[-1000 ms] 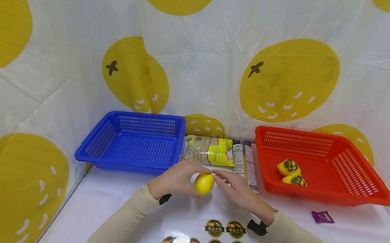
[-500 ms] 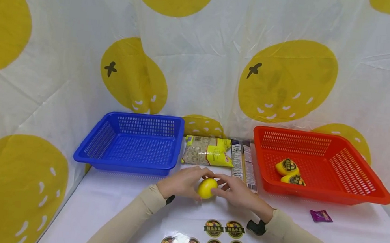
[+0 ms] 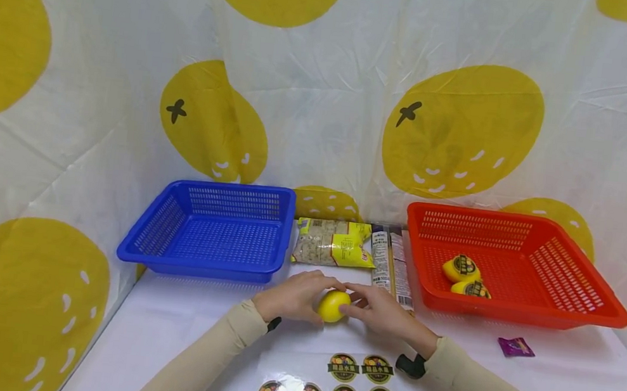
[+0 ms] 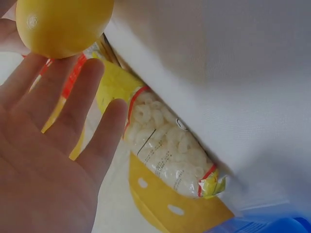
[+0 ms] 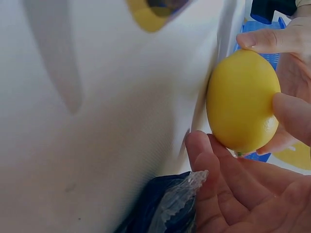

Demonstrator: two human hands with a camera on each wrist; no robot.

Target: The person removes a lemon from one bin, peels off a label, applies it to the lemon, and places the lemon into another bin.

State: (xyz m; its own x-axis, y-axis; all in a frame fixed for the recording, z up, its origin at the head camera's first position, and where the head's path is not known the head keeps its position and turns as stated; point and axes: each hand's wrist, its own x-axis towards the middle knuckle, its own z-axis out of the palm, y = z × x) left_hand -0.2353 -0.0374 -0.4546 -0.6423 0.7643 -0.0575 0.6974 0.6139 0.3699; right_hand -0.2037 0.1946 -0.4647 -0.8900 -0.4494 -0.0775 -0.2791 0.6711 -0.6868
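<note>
A yellow lemon sits low over the white table, held between both hands. My left hand grips its left side with thumb and fingers; in the left wrist view the lemon rests at the fingertips. My right hand holds its right side, and in the right wrist view a fingertip curls under the lemon. A sheet of round fruit stickers lies just in front of my arms.
A blue basket stands at the back left. A red basket at the back right holds two stickered lemons. Between them lie a snack bag and a long packet. A purple wrapper lies on the right.
Both hands have lowered the lemon slightly towards the table. The right fingers have moved from the lemon's top to its side.
</note>
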